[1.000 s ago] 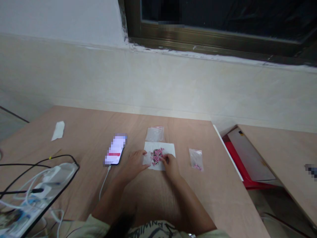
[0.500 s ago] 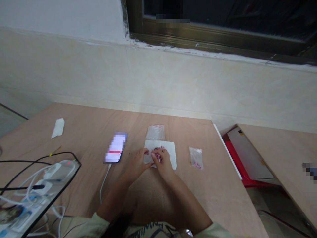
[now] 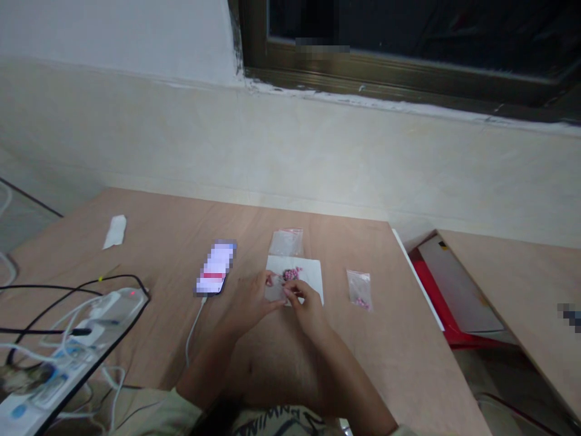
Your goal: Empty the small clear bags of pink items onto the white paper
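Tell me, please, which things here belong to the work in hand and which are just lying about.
In use, it seems:
pink beads
white sheet under them
clear plastic piece at the left hand
bag with a few beads
clear plastic bagging beyond the sheet

Just lying about, probably:
phone on its cable
power strip
white paper scrap

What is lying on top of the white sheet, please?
Small, mostly pink beads lie in a pile on the white sheet. The left hand and right hand hide parts of its near side, so anything under them cannot be seen.
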